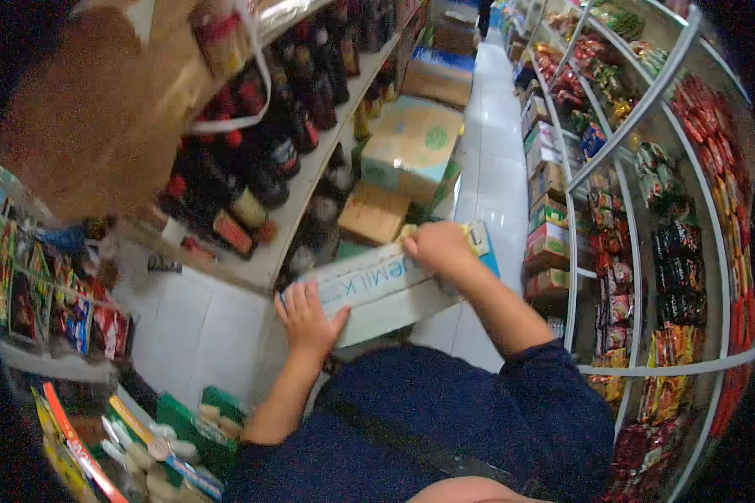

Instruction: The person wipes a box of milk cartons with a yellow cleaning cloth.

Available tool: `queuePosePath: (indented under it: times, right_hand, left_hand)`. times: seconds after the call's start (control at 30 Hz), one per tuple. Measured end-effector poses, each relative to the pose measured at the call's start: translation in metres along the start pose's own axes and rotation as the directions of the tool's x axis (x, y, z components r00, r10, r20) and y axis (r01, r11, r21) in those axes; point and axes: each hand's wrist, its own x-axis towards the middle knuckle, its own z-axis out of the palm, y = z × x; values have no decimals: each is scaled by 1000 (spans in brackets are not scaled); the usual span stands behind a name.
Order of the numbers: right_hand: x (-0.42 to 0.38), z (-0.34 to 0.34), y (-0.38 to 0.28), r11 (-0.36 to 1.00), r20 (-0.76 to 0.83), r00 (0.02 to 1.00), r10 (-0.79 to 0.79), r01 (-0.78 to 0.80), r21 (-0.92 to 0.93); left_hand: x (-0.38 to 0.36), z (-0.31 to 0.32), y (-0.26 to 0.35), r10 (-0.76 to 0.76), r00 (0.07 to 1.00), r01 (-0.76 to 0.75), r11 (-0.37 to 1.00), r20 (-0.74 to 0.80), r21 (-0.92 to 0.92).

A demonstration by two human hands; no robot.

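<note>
A long white and pale-blue milk box (377, 285) with blue "MILK" lettering is held tilted in front of my body. My left hand (309, 318) grips its left end, with the fingers over the top and the thumb along the near side. Near the other end, my right hand (440, 249) is closed on the upper edge, its fingers curled in. A yellow and blue patch shows on the box beyond my right hand. The underside of the box is hidden.
Shelves of dark bottles (252, 159) run along the left. Below and ahead, cardboard cartons (411, 142) are stacked beside a white tiled aisle (491, 159). On the right stands a metal-framed rack (570, 235) of packets. More goods (143, 444) sit at lower left.
</note>
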Motion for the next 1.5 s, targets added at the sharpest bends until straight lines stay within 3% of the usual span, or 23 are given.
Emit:
queuePosePath:
  times: [0.13,0.17,0.23,0.3,0.43,0.53,0.6,0.63,0.67,0.7,0.73,0.77,0.8,1.0,1.03,1.07,1.17,1.2,1.27,1.33,1.37,1.43,1.5]
  right_hand:
    - [7,0,21,988,335,937,-102,57,142]
    - [12,2,30,978,425,890,-165,91,188]
    - [27,14,43,934,686,687,-239,-31,356]
    - [30,37,63,926,627,711,-318,92,366]
    - [44,59,71,961,768,627,-129,-112,252]
    - [49,109,84,979,550,833,-62,-57,197]
    - [51,121,105,961,609,793,-18,-155,229]
    - [49,117,109,948,638,770,4,-205,242]
    - [36,112,117,776,648,759,72,-451,441]
    - [26,113,118,745,639,764,90,-478,465]
    - [21,114,119,714,628,771,108,-500,490]
    - [19,113,121,683,612,781,125,-515,518]
    - [22,116,126,837,561,826,-46,-275,473]
    - [37,118,97,962,548,830,106,-225,155]
    - [40,111,79,954,579,815,32,-198,227]
    - [48,114,64,928,608,782,-138,-113,356]
    - [56,84,-33,915,622,686,-378,174,364]
    - [58,72,-64,852,593,624,-509,270,448]
    - [64,95,-123,843,527,668,-525,326,427]
    - [49,85,-158,642,330,574,-749,510,572]
    - [51,93,-166,577,272,535,-800,560,595]
    - [39,68,-155,512,297,456,-839,475,716]
    - [54,113,-120,562,238,553,-799,542,625]
  left_hand:
    - [-23,6,-1,43,998,-42,999,-45,6]
    - [-30,8,-2,50,997,-51,999,-63,-16]
    - [-44,12,1,61,992,-66,997,-112,-40]
    - [-56,12,1,83,981,-89,996,-173,-28]
    - [-68,19,-7,120,968,-132,990,-221,-44]
    - [-83,16,-19,72,978,-98,987,-194,-128]
    - [-97,27,-51,-44,984,-5,961,-171,-276]
    - [-98,35,-58,-371,915,268,852,-157,-451]
    - [-100,45,-65,-652,754,486,633,-78,-603]
    - [-107,61,-74,-714,670,539,276,206,-796]
    - [-113,80,-85,-648,590,538,-131,482,-833]
    - [-113,90,-90,-469,535,482,-513,702,-710]
    - [-90,59,-78,-323,488,633,-509,811,-584]
    - [-72,40,-57,-447,541,649,-317,713,-691]
    - [-72,41,-55,-473,531,656,-296,704,-694]
    - [-77,51,-62,-384,565,635,-363,730,-682]
    - [-77,34,-48,-465,520,663,-309,716,-682]
    - [-76,34,-46,-451,521,642,-353,725,-681]
    - [-80,36,-44,-412,541,605,-415,733,-679]
    - [-90,35,-45,-374,574,592,-425,728,-685]
    - [-91,34,-45,-359,594,589,-416,720,-693]
    - [-90,28,-42,-383,536,614,-435,753,-658]
    - [-95,30,-44,-373,522,622,-449,767,-641]
